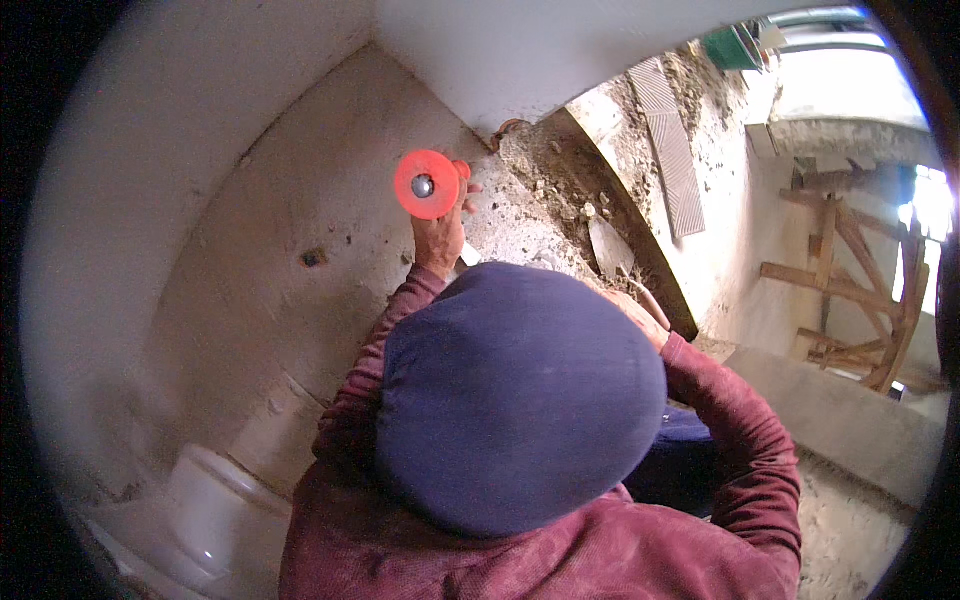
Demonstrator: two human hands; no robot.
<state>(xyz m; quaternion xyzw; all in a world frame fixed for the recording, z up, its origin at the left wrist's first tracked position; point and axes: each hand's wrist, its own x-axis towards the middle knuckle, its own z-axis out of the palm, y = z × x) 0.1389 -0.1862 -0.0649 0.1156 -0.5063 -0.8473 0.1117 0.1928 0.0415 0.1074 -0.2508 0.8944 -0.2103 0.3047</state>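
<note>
Gripping | left hand (440, 236) | red disc-topped tool (423, 186) | partly covering that hand

This looks like a building or renovation site: bare walls (230, 90), a stained, unfinished floor (290, 200), loose rubble (545, 185), a trowel (608, 248) and rough timber framework (830, 284).
</note>
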